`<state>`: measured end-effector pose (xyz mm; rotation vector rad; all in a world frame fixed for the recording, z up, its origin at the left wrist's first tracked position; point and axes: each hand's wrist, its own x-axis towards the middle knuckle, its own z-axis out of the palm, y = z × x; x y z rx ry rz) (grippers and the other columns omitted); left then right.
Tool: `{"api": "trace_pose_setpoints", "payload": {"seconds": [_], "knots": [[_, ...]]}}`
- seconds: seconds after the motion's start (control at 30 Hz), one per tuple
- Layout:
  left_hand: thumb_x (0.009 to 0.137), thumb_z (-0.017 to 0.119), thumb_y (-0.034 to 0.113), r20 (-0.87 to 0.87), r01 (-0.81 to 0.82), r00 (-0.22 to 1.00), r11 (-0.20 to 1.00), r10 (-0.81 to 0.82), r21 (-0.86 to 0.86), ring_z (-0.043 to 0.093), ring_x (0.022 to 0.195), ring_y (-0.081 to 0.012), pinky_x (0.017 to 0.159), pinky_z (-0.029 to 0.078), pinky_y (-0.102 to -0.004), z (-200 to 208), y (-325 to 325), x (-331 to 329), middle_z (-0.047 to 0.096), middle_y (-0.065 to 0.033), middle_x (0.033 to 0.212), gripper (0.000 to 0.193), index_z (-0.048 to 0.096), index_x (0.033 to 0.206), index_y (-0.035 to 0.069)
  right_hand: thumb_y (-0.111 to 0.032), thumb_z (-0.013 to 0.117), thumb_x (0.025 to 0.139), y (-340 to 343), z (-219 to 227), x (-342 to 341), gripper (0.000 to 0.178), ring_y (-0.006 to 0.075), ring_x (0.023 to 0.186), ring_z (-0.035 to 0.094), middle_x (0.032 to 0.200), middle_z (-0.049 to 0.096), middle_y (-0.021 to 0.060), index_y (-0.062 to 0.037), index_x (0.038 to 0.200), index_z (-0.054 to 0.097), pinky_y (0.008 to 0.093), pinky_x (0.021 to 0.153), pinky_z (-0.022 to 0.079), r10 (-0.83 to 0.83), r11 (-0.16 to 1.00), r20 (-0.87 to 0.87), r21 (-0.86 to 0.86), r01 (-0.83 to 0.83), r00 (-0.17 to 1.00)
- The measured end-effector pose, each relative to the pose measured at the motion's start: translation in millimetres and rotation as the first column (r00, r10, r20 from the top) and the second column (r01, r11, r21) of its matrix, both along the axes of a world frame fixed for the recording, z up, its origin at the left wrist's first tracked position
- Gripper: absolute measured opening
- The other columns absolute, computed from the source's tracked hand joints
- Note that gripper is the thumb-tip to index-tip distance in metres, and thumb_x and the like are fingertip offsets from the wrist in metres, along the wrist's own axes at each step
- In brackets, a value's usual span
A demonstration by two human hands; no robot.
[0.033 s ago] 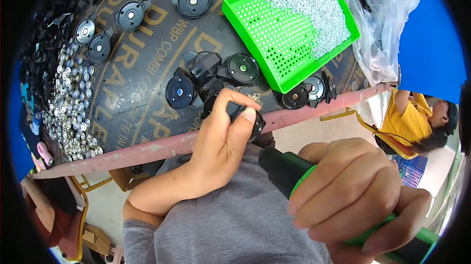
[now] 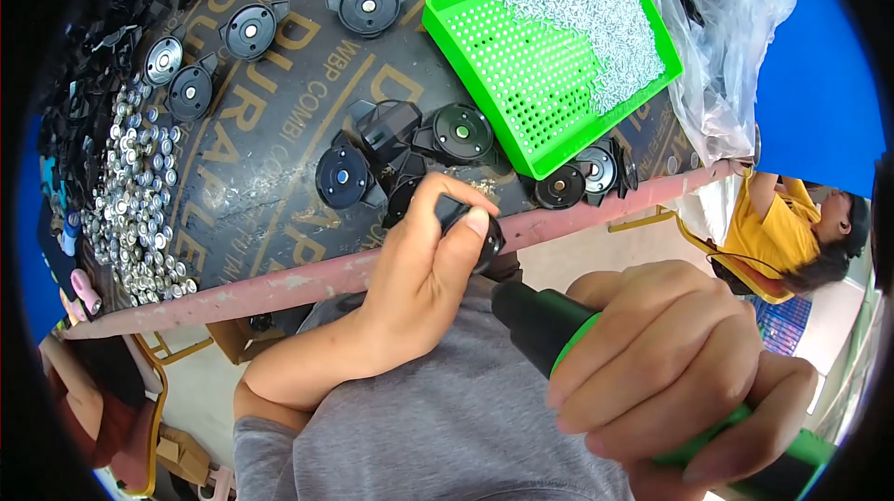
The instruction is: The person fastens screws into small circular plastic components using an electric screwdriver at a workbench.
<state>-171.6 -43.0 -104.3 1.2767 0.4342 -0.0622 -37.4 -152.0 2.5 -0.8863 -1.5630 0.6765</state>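
Note:
My left hand (image 2: 414, 273) pinches a black round plastic part (image 2: 490, 246) over the table's front edge, thumb on top. Much of that part is hidden by the fingers. Wrapped round a black and green power screwdriver (image 2: 540, 315), my right hand (image 2: 670, 361) is low on the right. The screwdriver's nose points at the held part; its tip is hard to make out. Just beyond my left hand lies a cluster of similar black parts, among them one with a metal centre (image 2: 463, 131) and one with a bluish centre (image 2: 342, 176).
A green perforated tray (image 2: 517, 133) holds many small silver screws (image 2: 619, 26). Small round metal pieces (image 2: 140, 212) are heaped at the left, beside piled black parts (image 2: 84, 101). Clear plastic sheeting (image 2: 722, 63) lies at the right. A person in yellow (image 2: 768, 231) sits beyond.

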Motion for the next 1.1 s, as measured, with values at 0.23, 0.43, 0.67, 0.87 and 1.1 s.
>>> {"api": "trace_pose_setpoints", "payload": {"seconds": [0.23,0.43,0.67,0.87,1.1], "knots": [[0.097,0.050,0.020,0.052,0.084,0.994,0.970,-0.098,0.227,0.062,0.061,-0.0334,0.054,0.045,-0.0419,1,1,6,0.059,-0.0142,0.067,0.029,0.036,0.115,0.003,0.000,0.069,0.075,26,-22,-11,0.016,0.0124,0.034,0.052,0.048,0.056,0.0051,-0.0024,0.078,0.053,0.0224,0.031,0.046,0.219,0.831,-0.399,0.554,0.044,0.891],[0.086,0.067,0.019,-0.060,0.015,0.997,0.640,0.049,0.768,0.059,0.054,-0.0207,0.054,0.047,-0.0314,52,34,-7,0.062,-0.0081,0.066,0.076,0.024,0.148,0.009,-0.015,0.065,0.079,-10,-15,25,0.027,0.0110,0.045,0.059,0.060,0.060,0.0021,-0.0024,0.099,0.053,0.0199,0.041,0.051,-0.293,0.867,-0.206,0.354,0.350,0.934],[0.088,0.066,0.031,0.114,-0.127,0.847,-0.011,0.519,0.992,0.056,0.097,-0.0319,0.083,0.045,-0.0373,8,145,-17,0.058,-0.0200,0.105,0.048,0.054,0.117,-0.005,-0.016,0.038,0.094,-10,-32,28,0.027,0.0156,0.045,0.043,0.062,0.047,0.0064,-0.0006,0.113,0.047,0.0293,0.045,0.039,-0.606,0.722,-0.239,0.233,0.651,0.758],[0.087,0.067,0.032,-0.008,-0.050,0.837,0.091,0.547,0.995,0.056,0.090,-0.0273,0.078,0.045,-0.0350,-2,157,-14,0.058,-0.0175,0.099,0.046,0.055,0.110,-0.006,-0.014,0.040,0.093,9,-41,24,0.024,0.0173,0.039,0.041,0.056,0.045,0.0087,0.0015,0.112,0.042,0.0305,0.039,0.039,-0.880,0.385,-0.232,0.165,0.908,0.416],[0.086,0.070,0.019,0.114,-0.293,0.846,0.276,0.520,0.915,0.056,0.078,-0.0164,0.069,0.046,-0.0280,-7,152,-15,0.059,-0.0102,0.092,0.029,0.053,0.100,-0.001,-0.013,0.048,0.090,16,-58,34,0.025,0.0173,0.038,0.043,0.053,0.046,0.0084,0.0015,0.107,0.039,0.0301,0.037,0.040,-0.921,0.352,-0.120,0.146,0.924,0.370]]}}
